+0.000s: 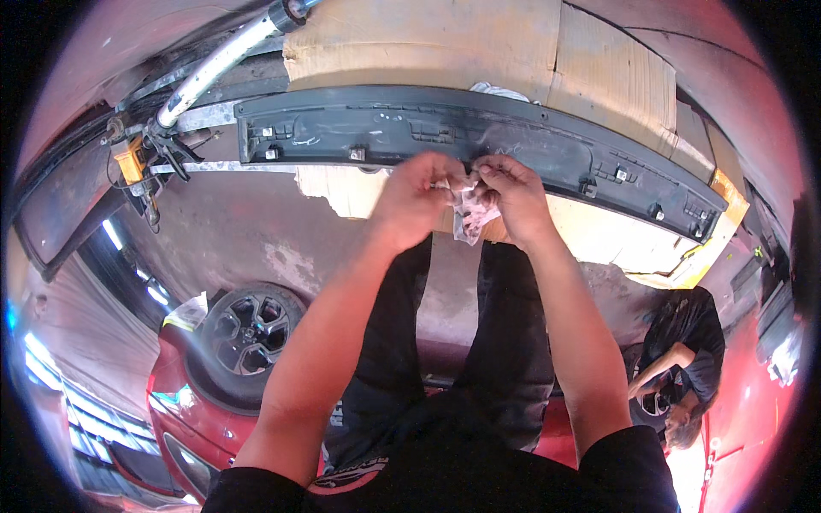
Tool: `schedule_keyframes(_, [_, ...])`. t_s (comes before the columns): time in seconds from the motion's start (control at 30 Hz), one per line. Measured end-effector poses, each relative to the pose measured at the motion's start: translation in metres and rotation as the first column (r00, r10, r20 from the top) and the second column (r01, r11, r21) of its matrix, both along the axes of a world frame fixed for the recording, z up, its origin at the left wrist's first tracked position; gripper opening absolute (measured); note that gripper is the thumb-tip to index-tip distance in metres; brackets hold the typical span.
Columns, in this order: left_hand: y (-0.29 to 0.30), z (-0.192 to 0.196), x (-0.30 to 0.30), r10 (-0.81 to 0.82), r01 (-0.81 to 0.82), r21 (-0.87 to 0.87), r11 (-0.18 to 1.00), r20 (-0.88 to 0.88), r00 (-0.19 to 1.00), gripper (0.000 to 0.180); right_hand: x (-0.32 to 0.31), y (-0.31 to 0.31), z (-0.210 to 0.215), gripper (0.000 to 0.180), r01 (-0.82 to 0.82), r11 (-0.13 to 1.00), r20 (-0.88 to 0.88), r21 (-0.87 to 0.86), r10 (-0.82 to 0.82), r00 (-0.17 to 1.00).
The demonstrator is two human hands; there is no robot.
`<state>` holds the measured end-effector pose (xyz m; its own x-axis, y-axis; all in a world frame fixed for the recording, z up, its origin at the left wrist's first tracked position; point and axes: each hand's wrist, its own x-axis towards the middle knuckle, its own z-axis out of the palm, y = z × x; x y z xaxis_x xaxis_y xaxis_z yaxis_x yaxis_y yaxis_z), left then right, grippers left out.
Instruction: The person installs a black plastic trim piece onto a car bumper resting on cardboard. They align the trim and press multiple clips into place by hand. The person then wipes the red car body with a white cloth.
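Left hand [416,192] and right hand [511,195] close together, fingers pinched on crumpled white rag [469,214], just below edge of long dark plastic trim panel [479,137]. Panel lying on cardboard sheets [445,43]. Red car [197,402] with wheel [248,329] nearby; another person [680,363] lower right.

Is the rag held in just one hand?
No, both the left hand and right hand pinch the white rag beside the dark trim panel.
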<state>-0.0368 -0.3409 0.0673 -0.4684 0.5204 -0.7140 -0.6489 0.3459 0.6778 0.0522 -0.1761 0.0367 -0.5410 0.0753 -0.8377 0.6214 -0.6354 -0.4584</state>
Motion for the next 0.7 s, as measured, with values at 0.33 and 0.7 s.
schedule_keyframes(0.33, [0.023,0.009,0.017,0.410,-0.411,0.008,0.912,0.032,0.911,0.037,0.011,-0.010,0.030,0.035,-0.215,0.698,-0.130,0.683,0.406,0.905])
schedule_keyframes(0.7, [0.061,0.023,0.048,0.258,-0.267,-0.130,0.955,-0.086,0.962,0.029,0.034,0.045,0.017,0.028,-0.183,0.720,-0.280,0.669,0.472,0.836])
